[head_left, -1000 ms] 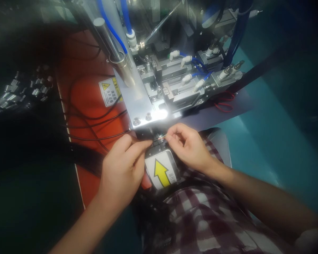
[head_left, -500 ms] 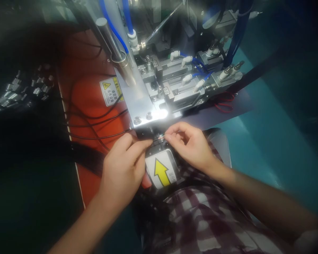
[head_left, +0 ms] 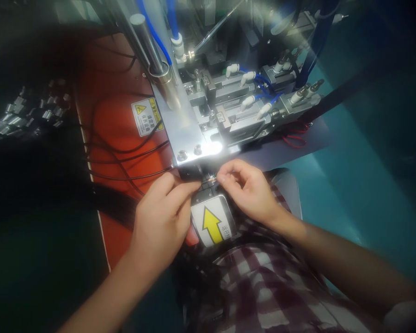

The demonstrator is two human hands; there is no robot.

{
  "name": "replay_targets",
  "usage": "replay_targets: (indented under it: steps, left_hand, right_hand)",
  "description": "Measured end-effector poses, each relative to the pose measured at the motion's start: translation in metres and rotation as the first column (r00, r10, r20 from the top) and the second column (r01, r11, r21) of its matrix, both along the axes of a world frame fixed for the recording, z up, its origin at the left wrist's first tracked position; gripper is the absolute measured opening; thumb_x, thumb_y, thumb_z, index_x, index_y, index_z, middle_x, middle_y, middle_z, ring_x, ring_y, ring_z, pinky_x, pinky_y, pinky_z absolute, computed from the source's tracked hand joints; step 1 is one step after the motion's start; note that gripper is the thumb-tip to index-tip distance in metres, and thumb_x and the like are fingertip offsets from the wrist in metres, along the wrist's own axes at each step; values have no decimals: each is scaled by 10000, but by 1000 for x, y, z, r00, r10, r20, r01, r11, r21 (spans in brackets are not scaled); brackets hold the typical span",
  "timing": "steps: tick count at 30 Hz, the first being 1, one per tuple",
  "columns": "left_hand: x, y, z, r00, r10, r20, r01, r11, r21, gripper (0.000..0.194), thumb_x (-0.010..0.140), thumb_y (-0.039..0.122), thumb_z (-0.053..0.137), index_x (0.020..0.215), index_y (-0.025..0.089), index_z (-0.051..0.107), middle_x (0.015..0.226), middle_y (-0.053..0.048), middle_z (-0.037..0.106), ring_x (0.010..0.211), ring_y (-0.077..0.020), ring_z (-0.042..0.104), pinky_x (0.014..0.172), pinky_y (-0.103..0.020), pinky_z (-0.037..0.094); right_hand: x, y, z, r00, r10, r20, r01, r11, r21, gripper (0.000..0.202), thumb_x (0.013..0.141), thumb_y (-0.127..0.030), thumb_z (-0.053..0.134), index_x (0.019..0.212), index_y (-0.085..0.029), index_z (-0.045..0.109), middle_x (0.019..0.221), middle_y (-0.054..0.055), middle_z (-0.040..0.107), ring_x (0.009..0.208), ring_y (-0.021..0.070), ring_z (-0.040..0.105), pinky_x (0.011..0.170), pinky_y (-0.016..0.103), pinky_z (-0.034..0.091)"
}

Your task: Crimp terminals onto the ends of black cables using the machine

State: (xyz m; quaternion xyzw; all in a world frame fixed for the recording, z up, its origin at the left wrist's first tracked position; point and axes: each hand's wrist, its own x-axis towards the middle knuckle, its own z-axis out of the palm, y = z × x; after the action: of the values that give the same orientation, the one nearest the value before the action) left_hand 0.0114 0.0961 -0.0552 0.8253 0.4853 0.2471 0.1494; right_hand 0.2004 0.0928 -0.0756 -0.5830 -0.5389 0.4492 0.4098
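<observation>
A small shiny piece (head_left: 211, 178) lies between my fingertips, at the slot under the front edge of the machine's metal plate (head_left: 189, 134); its shape is too small to tell. My left hand (head_left: 164, 215) is closed in a pinch at the left of this piece, beside the black block. From the right, my right hand (head_left: 251, 189) pinches thumb and forefinger together at the piece's other side. What each pinch holds is too small to make out. Just below sits a white label with a yellow arrow (head_left: 212, 225).
Metal slides with white fittings (head_left: 247, 101) and blue tubes stand behind the plate. Black cables (head_left: 125, 159) cross the orange surface (head_left: 142, 173) on the left. Several shiny metal parts (head_left: 19, 115) lie at the far left. A steel post (head_left: 149, 44) rises from the plate.
The machine appears shifted slightly right in the view. Both hands keep nearly the same place and pinch, with my right fingertips a touch further right.
</observation>
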Motion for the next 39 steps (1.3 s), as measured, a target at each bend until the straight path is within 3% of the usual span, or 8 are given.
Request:
replay_targets:
  steps: [39]
  left_hand:
    - [1,-1,1,1000,3,14,-3,1000,4,233,856,39,559,993,141,717,755,5,524,693,-93,525,623,-199,429]
  right_hand:
    - [-1,0,-4,1000,-9,-23,9,1000,-24,91,844,-195,561,757,-172,576,764,21,604,697,138,566,635,266,464]
